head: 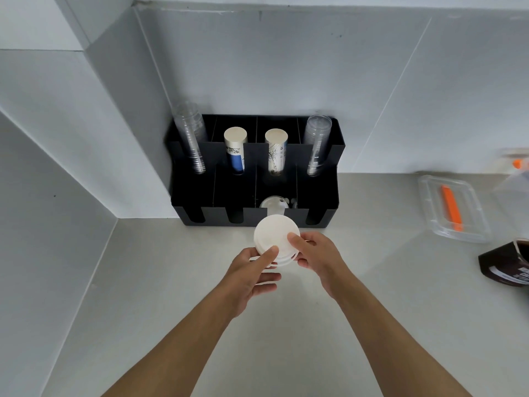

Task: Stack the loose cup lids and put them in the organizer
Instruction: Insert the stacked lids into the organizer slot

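A stack of white cup lids (274, 234) is held between both hands just in front of the black organizer (317, 193). My left hand (254, 277) grips the stack from below and the left, thumb on top. My right hand (317, 259) pinches its right edge. More lids, clear ones (273, 202), lie in the organizer's third front compartment, right behind the held stack. The other front compartments look dark; their contents cannot be made out.
The organizer's back row holds two clear cup stacks (192, 138) (316, 144) and two paper cup stacks (235, 150) (276, 151). To the right lie a clear plastic tray (469, 230) with an orange tool (450, 206) and a dark brown carton (508, 267). Walls close in at left and back.
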